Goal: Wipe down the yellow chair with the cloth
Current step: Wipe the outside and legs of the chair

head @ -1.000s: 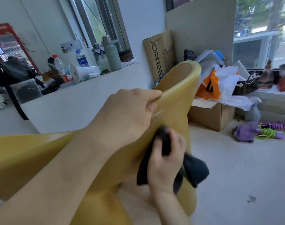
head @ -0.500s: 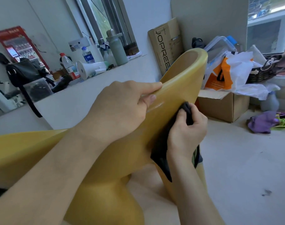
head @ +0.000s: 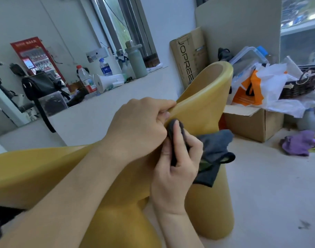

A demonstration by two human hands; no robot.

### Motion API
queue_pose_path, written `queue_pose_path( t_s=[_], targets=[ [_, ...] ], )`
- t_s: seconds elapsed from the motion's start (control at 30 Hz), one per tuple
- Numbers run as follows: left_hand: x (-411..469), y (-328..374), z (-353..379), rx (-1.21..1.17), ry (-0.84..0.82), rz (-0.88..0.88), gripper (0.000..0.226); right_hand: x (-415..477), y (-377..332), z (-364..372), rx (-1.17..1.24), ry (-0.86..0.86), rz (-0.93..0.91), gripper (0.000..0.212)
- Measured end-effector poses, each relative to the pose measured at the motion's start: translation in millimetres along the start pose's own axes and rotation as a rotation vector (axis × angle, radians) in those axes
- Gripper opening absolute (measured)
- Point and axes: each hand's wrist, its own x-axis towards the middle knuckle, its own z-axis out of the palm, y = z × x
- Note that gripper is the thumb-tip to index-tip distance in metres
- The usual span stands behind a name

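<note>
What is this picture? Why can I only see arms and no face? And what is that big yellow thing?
The camera sits on the person's head and looks down, so you see only their arms and hands, as you do when you look down at your own. The big thing is a yellow chair. The left hand grips its edge. The right hand holds a dark cloth against the chair to wipe it. Behind, on a white ledge, stand bottles and a white megaphone. A cardboard box sits on the floor at the right.

Smooth yellow chair (head: 203, 108) tipped sideways, dark grey cloth (head: 214, 149) bunched against it
</note>
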Motion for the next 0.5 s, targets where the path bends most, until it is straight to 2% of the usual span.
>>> queue_pose_path(
  t_s=[0.07, 0.17, 0.23, 0.27, 0.33, 0.4, 0.5],
  targets=[
    [-2, -3, 0, -0.015, -0.009, 0.016, 0.034, 19, 4, 1, 0.0, 0.026, -0.037, 0.027],
    [-1, -4, -1, -0.019, -0.019, 0.024, 0.036, 115, 27, 3, 0.04, 0.257, 0.202, 0.02],
    [1, 0, 2, 0.003, -0.01, 0.032, 0.035, 133, 28, 2, 0.042, 0.308, 0.235, 0.022],
    [2, 3, 4, 0.011, 0.002, 0.035, 0.034, 115, 24, 5, 0.044, 0.296, 0.223, 0.025],
    [1, 6, 5, 0.023, 0.036, 0.024, 0.032, 44, 5, 8, 0.082, 0.166, 0.134, 0.031],
    [0, 7, 2, 0.029, 0.05, 0.011, 0.038, -7, -17, 7, 0.092, 0.062, 0.033, 0.033],
    [5, 2, 0, -0.03, -0.006, 0.025, 0.037, 40, -14, 16, 0.126, 0.048, -0.017, 0.029]
  ],
)
